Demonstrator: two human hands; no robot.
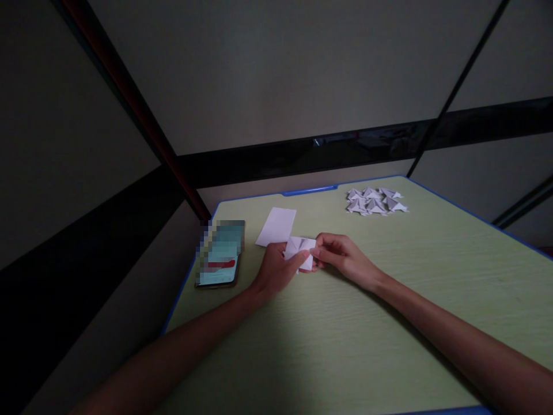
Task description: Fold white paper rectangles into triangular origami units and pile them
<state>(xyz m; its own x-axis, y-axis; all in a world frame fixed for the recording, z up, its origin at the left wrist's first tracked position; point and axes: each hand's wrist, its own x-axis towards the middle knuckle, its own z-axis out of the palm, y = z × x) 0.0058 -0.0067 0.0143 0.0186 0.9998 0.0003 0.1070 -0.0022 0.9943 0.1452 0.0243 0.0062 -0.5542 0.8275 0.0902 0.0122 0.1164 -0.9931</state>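
Over the middle of the green table [389,300] both my hands pinch one small white folded paper [300,249] with creases on it. My left hand [276,268] grips its left side with thumb and fingers closed. My right hand [337,253] holds its right edge, fingers curled round it. The paper sits just above the tabletop between the two hands.
A flat white paper sheet [276,226] lies just behind my hands. A phone [221,252] with a lit screen rests at the table's left edge. Several folded white paper shapes [375,200] are heaped at the far right. Dark bars and a wall stand behind the blue-rimmed table.
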